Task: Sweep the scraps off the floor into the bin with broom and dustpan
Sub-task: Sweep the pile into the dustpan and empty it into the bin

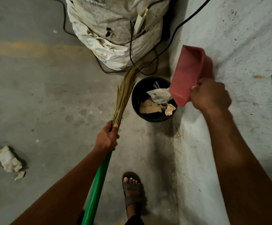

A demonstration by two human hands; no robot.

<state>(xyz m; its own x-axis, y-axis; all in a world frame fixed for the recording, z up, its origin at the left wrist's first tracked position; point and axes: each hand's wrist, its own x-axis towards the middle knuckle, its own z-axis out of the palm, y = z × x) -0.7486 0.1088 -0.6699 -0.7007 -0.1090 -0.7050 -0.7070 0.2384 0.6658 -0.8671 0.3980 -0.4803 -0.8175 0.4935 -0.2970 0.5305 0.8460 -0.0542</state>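
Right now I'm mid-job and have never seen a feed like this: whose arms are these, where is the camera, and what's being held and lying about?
There is no machine: these are a person's two bare arms, filmed by one wide camera on their head, looking down. The left hand grips the broom where the green handle meets the straw. The right hand holds the pink dustpan, tipped over the black bin, which stands by the wall and has paper and cardboard in it. Beyond the bin stands a big white sack with black cables round it. Scraps lie on the floor at the left. One sandalled foot shows below.
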